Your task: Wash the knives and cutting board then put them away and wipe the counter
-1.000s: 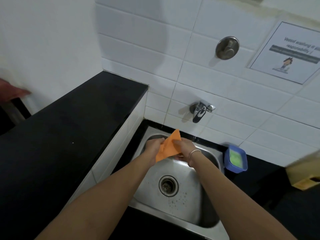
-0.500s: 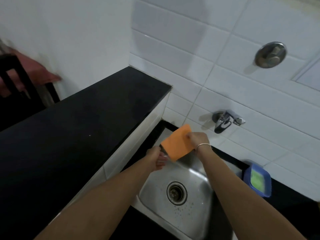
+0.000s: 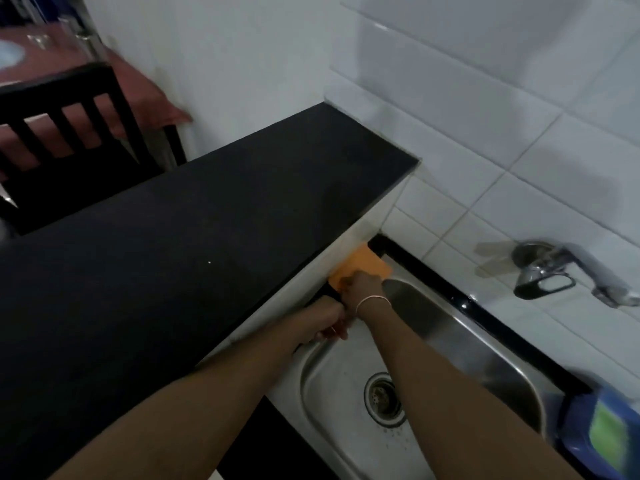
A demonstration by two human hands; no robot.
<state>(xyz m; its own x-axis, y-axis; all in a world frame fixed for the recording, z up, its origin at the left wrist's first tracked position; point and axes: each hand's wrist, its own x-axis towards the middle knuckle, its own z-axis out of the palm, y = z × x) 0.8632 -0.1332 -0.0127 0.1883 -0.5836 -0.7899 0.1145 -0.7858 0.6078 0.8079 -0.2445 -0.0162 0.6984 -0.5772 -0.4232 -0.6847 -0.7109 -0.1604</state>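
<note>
Head view showed, far left, a dark slatted chair (image 3: pixel 65 140) at a table under a reddish cloth (image 3: pixel 138 95). Next came the raised black counter (image 3: pixel 180 244), long and bare where it showed, with its white tiled face dropping to the sink. The left hand (image 3: pixel 325 322) hung at the sink's left edge, fingers curled under; whether they held anything could not be told. Just beside it, the right hand (image 3: pixel 363 289), a thin bangle at the wrist, pinched the orange cloth (image 3: pixel 362 266), which lay against the tiled face just below the counter's lip and above the steel sink (image 3: pixel 450 341). Further right stood the wall tap (image 3: pixel 554 271), and at the far right edge a blue tub (image 3: pixel 595 427) with something green in it. No knife or cutting board showed, so the wiping step seemed to be in hand. The next move probably called for lifting the cloth onto the black top and sweeping it flat along its length.
</note>
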